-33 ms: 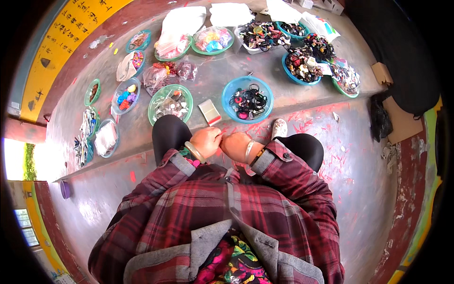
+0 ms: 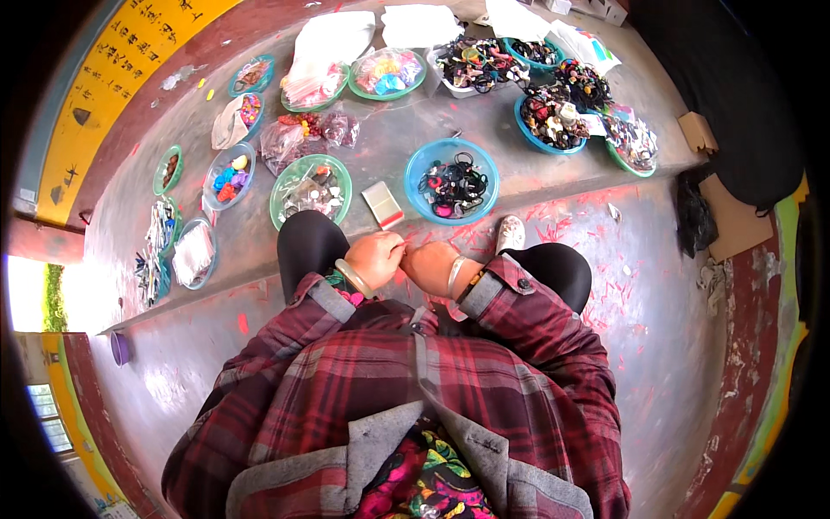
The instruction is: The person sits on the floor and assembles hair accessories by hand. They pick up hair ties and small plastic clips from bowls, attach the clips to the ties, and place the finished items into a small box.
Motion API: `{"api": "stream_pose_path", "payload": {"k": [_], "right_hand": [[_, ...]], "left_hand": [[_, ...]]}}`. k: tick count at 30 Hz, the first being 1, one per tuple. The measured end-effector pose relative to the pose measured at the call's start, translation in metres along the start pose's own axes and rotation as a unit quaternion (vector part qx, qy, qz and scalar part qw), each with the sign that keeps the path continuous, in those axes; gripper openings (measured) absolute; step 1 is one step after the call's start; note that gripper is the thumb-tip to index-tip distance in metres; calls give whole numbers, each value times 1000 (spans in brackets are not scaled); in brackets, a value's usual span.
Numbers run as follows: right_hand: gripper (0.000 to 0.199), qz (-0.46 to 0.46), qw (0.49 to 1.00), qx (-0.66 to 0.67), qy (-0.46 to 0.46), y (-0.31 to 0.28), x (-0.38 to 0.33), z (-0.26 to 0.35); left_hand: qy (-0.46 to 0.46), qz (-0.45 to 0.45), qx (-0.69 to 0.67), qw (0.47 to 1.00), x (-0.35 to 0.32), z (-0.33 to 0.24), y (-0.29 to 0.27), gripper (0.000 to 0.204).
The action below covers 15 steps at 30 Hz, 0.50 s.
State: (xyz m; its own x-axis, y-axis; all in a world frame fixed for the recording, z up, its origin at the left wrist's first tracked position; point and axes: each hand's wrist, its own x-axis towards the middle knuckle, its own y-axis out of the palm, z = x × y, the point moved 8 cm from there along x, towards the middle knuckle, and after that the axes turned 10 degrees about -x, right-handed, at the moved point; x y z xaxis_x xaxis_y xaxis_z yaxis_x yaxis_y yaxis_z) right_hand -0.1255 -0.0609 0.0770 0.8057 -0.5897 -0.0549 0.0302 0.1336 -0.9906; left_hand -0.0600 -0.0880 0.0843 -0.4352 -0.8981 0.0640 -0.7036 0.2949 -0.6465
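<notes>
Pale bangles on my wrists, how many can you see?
2: one pale bangle around the wrist of your left hand, a second bangle around that of your right hand. More could be hidden under the plaid sleeves.

I wear a plaid jacket in dark red, black and grey, with a wide, plain grey collar. My left cuff is grey; my right cuff is too, with a dark, round button near it. My left bracelet is a pale, thick ring; my right bracelet is whitish. Beneath the collar shows a black shirt patterned in pink, green and yellow. My trousers are black, and one shoe is white with darker specks.
</notes>
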Motion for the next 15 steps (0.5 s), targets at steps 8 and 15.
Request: {"api": "stream_pose_path", "payload": {"k": [8, 15], "right_hand": [[24, -77, 949, 285, 108, 9, 16, -35], [27, -74, 950, 278, 120, 25, 20, -37]], "left_hand": [[-35, 30, -421, 906, -10, 30, 1, 44], [-227, 36, -471, 852, -21, 68, 29, 31]]}}
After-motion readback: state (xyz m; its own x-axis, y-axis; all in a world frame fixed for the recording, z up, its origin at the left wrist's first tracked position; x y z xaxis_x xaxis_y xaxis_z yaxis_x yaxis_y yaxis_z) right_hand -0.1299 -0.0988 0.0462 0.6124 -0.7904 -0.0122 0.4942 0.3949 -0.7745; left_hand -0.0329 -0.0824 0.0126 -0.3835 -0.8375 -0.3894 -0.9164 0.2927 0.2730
